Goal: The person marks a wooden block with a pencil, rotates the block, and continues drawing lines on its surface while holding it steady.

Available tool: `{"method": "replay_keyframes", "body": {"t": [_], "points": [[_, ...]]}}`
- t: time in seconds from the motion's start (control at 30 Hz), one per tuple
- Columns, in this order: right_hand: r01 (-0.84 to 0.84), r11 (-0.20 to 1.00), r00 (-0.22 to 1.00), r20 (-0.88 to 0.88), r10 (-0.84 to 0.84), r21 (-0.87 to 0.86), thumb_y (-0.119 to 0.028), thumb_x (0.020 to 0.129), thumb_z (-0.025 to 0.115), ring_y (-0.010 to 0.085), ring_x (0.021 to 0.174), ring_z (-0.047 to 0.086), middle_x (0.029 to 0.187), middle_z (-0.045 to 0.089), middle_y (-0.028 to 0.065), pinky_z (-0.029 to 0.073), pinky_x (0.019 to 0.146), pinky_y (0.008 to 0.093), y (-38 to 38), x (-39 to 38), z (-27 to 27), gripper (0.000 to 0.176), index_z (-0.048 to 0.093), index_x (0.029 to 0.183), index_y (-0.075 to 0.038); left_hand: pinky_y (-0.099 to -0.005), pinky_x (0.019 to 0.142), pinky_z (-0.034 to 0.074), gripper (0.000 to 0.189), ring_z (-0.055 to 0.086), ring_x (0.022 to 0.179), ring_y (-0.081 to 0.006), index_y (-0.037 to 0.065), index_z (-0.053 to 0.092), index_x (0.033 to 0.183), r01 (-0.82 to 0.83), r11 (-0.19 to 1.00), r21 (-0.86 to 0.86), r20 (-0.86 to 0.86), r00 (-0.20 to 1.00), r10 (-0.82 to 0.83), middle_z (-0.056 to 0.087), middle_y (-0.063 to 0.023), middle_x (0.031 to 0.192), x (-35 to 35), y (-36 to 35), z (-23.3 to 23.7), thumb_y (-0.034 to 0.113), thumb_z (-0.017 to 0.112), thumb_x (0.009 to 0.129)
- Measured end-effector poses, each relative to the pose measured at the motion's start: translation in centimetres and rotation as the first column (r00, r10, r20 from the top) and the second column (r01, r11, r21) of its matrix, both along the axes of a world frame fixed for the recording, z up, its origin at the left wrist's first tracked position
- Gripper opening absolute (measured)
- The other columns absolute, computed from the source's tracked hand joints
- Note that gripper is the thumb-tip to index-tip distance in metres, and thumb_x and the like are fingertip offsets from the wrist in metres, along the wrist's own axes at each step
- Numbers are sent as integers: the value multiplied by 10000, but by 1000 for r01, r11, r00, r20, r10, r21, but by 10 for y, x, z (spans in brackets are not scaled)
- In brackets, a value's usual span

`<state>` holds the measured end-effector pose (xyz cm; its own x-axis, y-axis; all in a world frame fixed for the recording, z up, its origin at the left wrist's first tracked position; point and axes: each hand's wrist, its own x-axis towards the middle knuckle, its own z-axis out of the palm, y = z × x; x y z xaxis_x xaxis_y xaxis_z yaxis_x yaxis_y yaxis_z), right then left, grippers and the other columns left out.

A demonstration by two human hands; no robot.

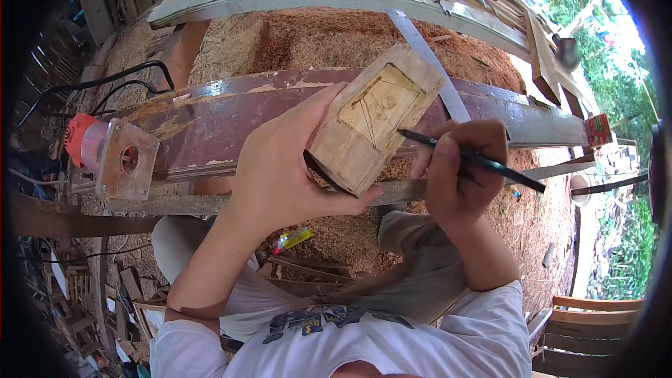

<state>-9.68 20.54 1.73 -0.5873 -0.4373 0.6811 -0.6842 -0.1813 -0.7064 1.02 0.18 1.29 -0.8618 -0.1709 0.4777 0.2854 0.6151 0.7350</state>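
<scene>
My left hand (pixel 276 161) grips a wooden block (pixel 343 143) from its left side, thumb along the near end and fingers behind. The block is tilted and raised above the maroon plank, its face turned up to me. A shallow rectangular recess (pixel 378 108) in that face carries dark straight lines meeting at angles. Pinched in my right hand (pixel 465 168) is a dark pencil (pixel 504 169). Its tip is right at the recess's lower right edge. Behind the block, a metal ruler (pixel 427 56) lies slantwise across the plank.
A maroon plank bench (pixel 203 129) crosses in front of me. At its left end sits a red trim router (pixel 84 143) with a clear base. Beyond is a whitish beam (pixel 280 1) with tools and wood pieces. Shavings (pixel 308 35) cover the ground; a yellow packet (pixel 292 239) lies below.
</scene>
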Motion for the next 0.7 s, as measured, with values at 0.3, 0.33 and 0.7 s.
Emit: {"method": "replay_keyframes", "body": {"t": [0.3,0.33,0.7], "points": [[-29,1000,999,36,29,5,82,973,569,121,658,608,816,600,86,493,595,253,0,1,3,130,479,1039,18,-380,1030,541,1007,727,1173,-267,6,566,1469,-7,1000,-22,-2,1000,7,726,-167,1294,0,-1,0,286,976,592],[-42,999,999,20,42,1,79,973,570,119,657,609,817,600,82,493,594,253,0,2,3,128,480,1038,17,-381,1029,541,1007,729,1169,-267,6,567,1468,-11,999,-30,-1,1000,11,727,-168,1293,0,-1,-1,286,976,592],[-110,991,989,-95,117,71,25,1043,509,106,585,594,874,596,121,472,536,243,2,-1,2,79,442,1079,1,-377,1029,541,1003,728,1167,-258,3,574,1462,-10,1000,-11,-3,1000,10,733,-161,1274,1,0,2,281,977,587]]}}
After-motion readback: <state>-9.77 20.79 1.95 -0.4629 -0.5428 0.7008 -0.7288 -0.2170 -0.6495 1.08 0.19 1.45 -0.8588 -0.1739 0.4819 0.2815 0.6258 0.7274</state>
